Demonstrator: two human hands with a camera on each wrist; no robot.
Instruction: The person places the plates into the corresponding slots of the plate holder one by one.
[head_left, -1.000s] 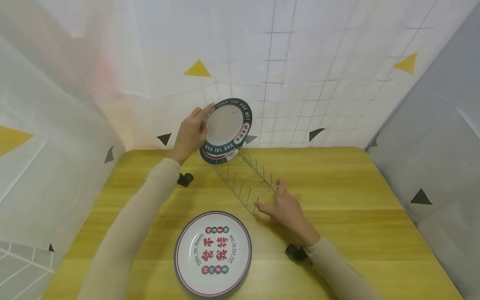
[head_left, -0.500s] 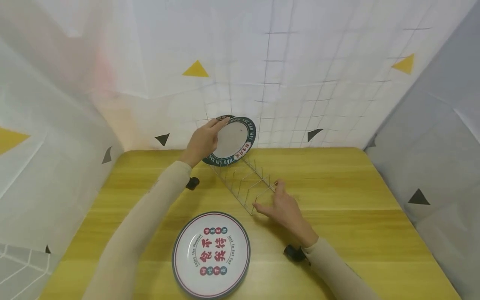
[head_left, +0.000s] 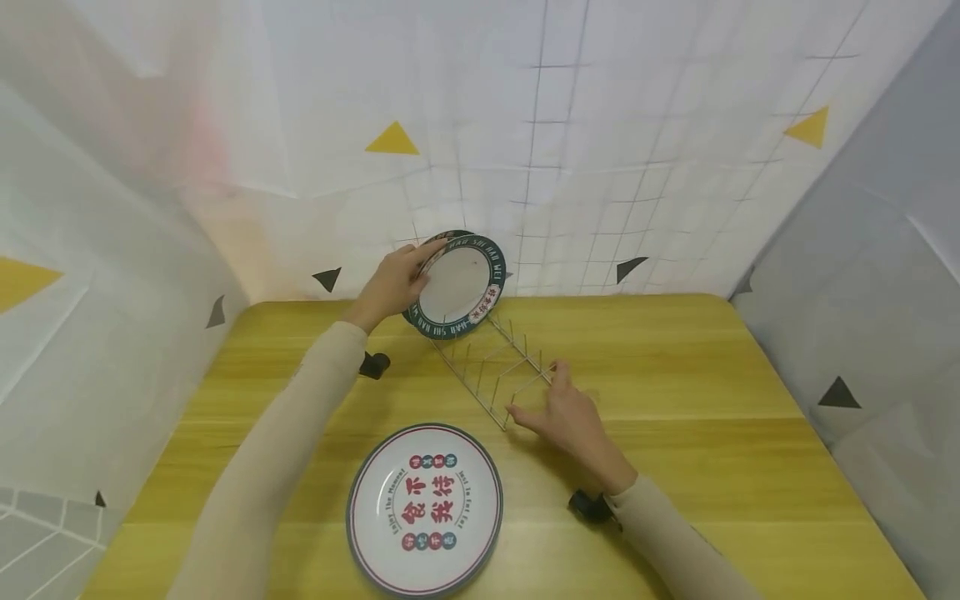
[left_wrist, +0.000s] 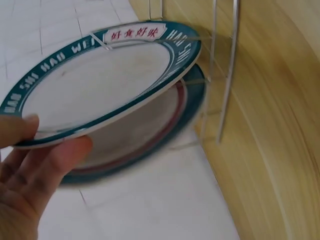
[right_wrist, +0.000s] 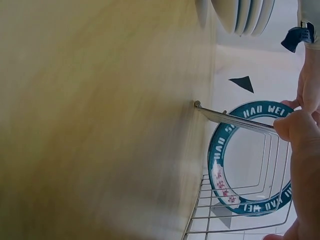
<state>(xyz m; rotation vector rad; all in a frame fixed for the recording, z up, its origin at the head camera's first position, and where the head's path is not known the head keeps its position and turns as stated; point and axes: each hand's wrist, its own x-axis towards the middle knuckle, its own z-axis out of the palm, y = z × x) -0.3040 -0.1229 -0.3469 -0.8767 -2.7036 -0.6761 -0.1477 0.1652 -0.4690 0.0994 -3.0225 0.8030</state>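
Observation:
My left hand (head_left: 393, 283) pinches a plate (head_left: 456, 287) with a dark green lettered rim by its left edge. The plate stands tilted at the far end of a wire dish rack (head_left: 501, 385). Behind it, a second green-rimmed plate (left_wrist: 192, 92) sits at the rack's far end, mostly covered in the head view. In the left wrist view the two plates are apart at the hand's side. Thumb and fingers of my right hand (head_left: 570, 421) grip the near end of the rack from both sides. Whether the held plate rests on the wires, I cannot tell.
A stack of white plates (head_left: 426, 510) with red lettering lies on the wooden table (head_left: 675, 375) in front; its several edges (right_wrist: 245, 17) show in the right wrist view. White sheeting (head_left: 600, 167) stands behind the table and along both sides.
My left hand has lowered the plate toward the rack's far end, then shifted slightly left, uncovering more of its face. My right hand and the rack have stayed in place.

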